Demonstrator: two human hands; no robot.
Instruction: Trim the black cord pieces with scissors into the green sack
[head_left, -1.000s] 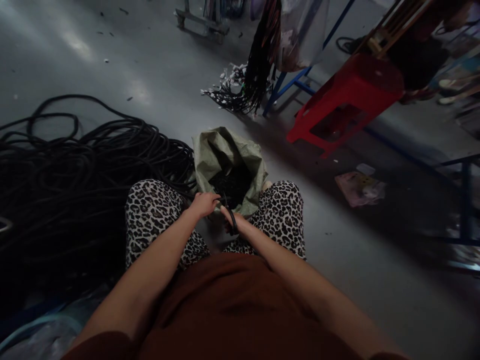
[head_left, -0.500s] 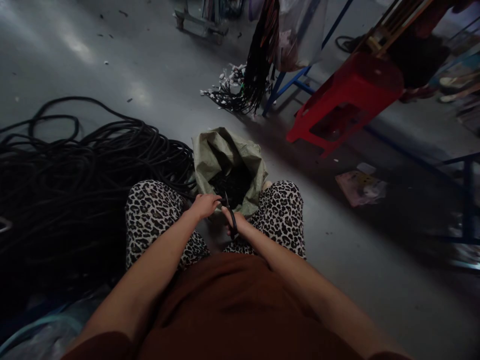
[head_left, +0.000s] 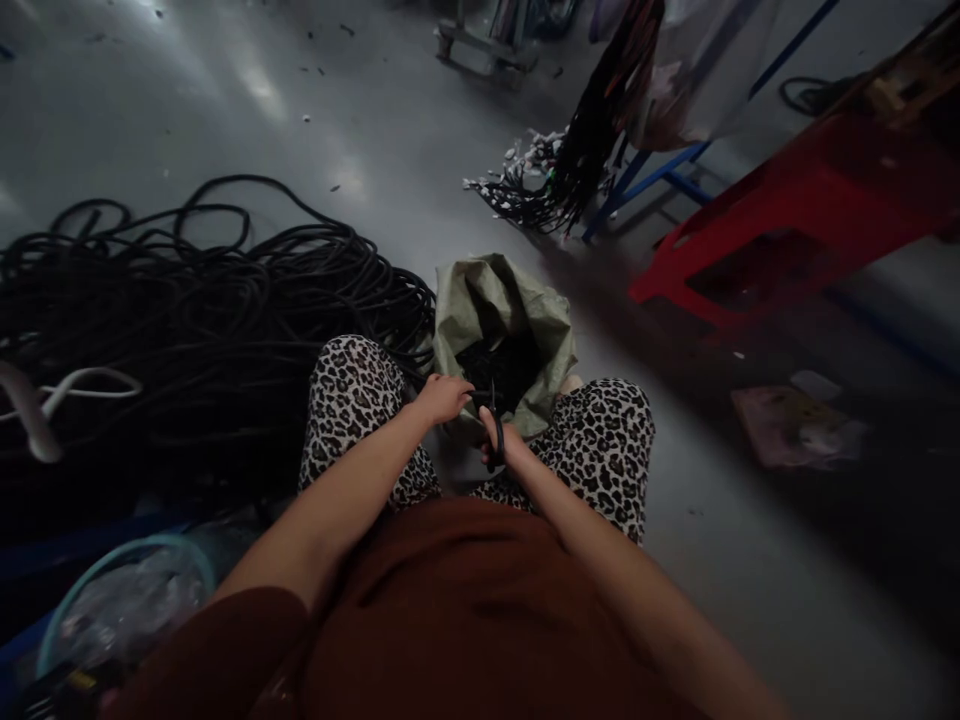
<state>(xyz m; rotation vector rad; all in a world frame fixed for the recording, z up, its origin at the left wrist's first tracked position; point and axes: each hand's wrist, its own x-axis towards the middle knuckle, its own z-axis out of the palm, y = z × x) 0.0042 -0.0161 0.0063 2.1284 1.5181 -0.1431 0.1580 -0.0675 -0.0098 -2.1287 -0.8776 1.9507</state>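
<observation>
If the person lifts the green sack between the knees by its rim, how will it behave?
The green sack would probably sag and fold: its woven wall is already crumpled and slumped. It looks partly filled with dark cut pieces, so it may hang bottom-heavy. It seems unlikely to roll.

Sack [head_left: 480, 300] on floor [head_left: 187, 120] betw. knees, cut bits inside. Both hands just near side of sack mouth: left hand [head_left: 445, 398] left, right hand [head_left: 504, 440] right w/ scissors [head_left: 495, 435]. Cable pile [head_left: 187, 330] left of sack. Stool [head_left: 795, 220] far right; cable bundle [head_left: 570, 170] beyond sack.
</observation>
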